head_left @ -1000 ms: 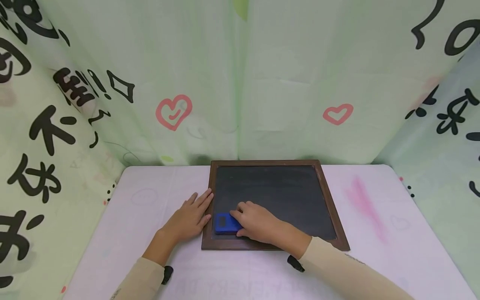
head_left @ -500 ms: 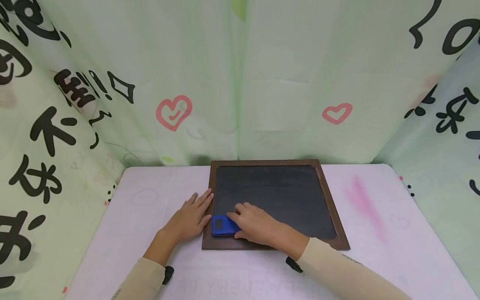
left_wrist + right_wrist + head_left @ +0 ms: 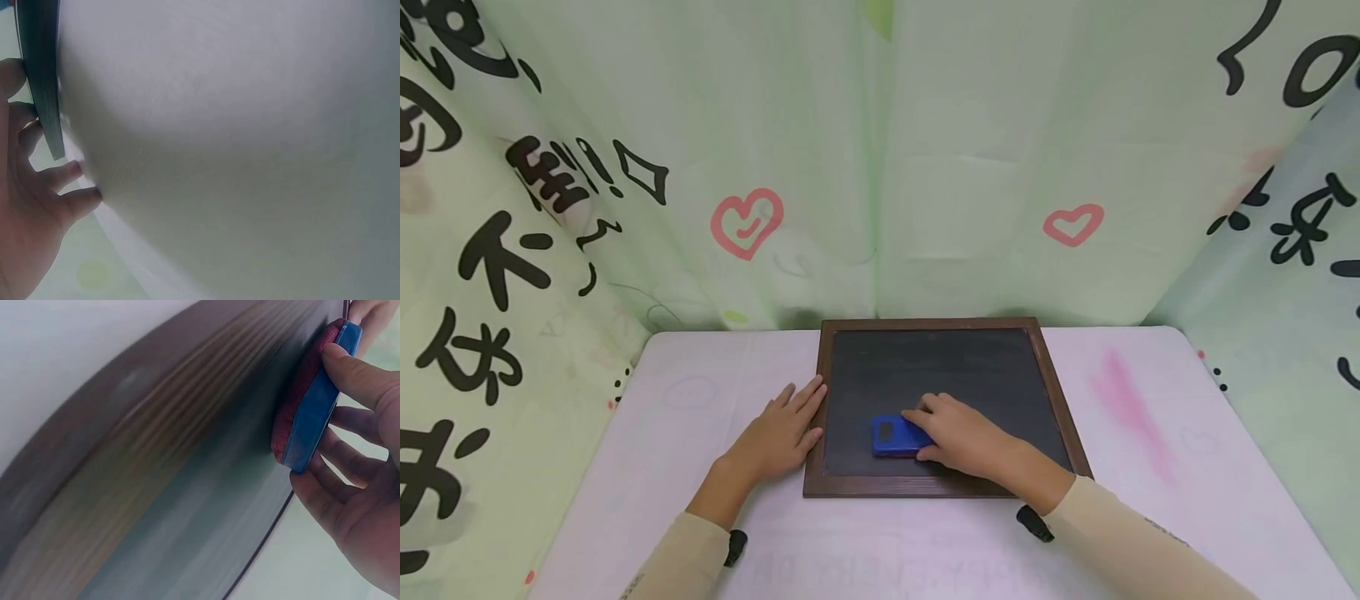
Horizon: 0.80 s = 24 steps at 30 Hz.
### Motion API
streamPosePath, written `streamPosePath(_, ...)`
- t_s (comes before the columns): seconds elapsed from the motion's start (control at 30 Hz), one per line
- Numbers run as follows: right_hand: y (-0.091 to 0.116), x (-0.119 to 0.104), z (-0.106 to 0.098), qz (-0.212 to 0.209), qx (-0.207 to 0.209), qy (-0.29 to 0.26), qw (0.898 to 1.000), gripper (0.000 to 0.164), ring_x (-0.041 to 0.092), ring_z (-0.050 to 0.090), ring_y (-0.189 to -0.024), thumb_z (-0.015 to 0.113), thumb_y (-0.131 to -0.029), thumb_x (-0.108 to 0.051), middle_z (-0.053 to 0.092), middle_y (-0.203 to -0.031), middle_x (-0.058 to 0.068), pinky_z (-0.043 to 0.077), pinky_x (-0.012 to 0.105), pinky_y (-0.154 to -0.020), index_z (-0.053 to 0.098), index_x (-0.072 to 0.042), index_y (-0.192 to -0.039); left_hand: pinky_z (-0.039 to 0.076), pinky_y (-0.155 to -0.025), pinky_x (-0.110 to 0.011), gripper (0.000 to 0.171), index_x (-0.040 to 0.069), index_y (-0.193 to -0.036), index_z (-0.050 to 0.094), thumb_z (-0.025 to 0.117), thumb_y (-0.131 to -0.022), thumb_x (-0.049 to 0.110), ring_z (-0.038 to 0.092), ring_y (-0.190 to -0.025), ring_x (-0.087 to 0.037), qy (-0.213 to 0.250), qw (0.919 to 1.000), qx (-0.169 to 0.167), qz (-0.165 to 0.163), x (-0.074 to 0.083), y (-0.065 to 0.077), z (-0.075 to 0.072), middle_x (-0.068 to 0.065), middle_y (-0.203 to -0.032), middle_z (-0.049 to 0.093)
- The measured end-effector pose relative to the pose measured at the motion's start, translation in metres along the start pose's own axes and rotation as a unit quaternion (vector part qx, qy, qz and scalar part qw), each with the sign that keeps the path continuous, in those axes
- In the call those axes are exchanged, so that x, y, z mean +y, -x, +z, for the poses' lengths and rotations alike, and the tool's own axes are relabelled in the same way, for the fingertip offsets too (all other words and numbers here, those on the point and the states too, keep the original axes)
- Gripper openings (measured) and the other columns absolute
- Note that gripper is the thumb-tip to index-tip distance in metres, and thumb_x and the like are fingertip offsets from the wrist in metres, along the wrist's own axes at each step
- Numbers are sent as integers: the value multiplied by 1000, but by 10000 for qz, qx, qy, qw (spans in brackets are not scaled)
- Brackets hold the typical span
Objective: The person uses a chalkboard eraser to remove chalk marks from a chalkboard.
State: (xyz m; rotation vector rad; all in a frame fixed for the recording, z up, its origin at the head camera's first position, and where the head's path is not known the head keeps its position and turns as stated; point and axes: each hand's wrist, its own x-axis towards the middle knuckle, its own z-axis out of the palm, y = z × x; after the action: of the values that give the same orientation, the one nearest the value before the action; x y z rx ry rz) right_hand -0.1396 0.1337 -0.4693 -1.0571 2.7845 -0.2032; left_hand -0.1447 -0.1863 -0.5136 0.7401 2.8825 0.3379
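A small blackboard (image 3: 936, 375) with a brown wooden frame lies on the table. My right hand (image 3: 966, 437) grips a blue chalkboard eraser (image 3: 891, 437) on the lower middle of the board. In the right wrist view the eraser (image 3: 312, 412) shows a dark red felt pad, and its felt faces the board; thumb and fingers pinch its sides. My left hand (image 3: 777, 435) lies with fairly straight fingers against the left edge of the frame. The left wrist view shows this hand (image 3: 37, 206) with some fingers touching the frame's edge (image 3: 45, 81) and others on the tabletop.
The table (image 3: 1150, 533) wears a pale pinkish cover with a pink smear (image 3: 1131, 412) at right. A light green curtain (image 3: 955, 167) with hearts and black characters hangs right behind the board and along both sides.
My right hand first slid the eraser slightly left to the board's lower left corner, then moved it right and a little away from me. The left hand has stayed in place.
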Motion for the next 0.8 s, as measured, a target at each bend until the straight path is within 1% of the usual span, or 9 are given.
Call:
streamPosePath(0.1,12,14,-1,111,90,-72,9999,60,23,60,-103,81,-90,-33,64,-121,11,57,37,-86,63,-5,-141,34,-117,-67,65,10,-165,25,45,-110,39,28,-153,-49,15,10000,-8,-11,0,0,0,-6,-173,20)
streamPosePath(0.27,36,37,-3,443,183,-144,9987,61,26,62,-108,82,-90,-31,64,-123,11,57,40,-89,63,-5,-141,33,-117,-67,65,10,-165,24,45,-110,38,27,-153,-49,32,10000,-46,-25,-1,0,1,-5,-174,19)
streamPosePath(0.4,58,56,-4,732,296,-155,9968,62,28,64,-109,84,-88,-31,64,-121,11,58,43,-90,64,-5,-140,34,-117,-67,65,10,-165,25,45,-110,38,27,-153,-49,24,10000,-50,-17,-1,0,1,-5,-174,19)
streamPosePath(0.57,83,77,-7,1013,432,-312,9934,61,30,65,-109,85,-85,-29,65,-117,12,58,47,-92,65,-3,-137,34,-117,-67,65,10,-165,25,45,-110,38,27,-153,-49,12,10000,-12,-15,-2,0,1,-5,-174,19)
streamPosePath(0.7,100,90,-7,1239,506,-494,9898,61,32,65,-109,86,-85,-26,64,-117,12,58,48,-91,65,-1,-136,34,-117,-67,65,9,-165,25,46,-110,38,28,-153,-50,18,10000,5,3,-2,0,1,-6,-174,19)
streamPosePath(0.8,107,95,-7,1324,544,-553,9882,62,35,65,-111,86,-85,-24,64,-118,14,58,51,-92,64,1,-137,35,-117,-67,65,9,-165,26,46,-110,38,28,-153,-50,23,10000,18,12,-2,0,1,-6,-173,20)
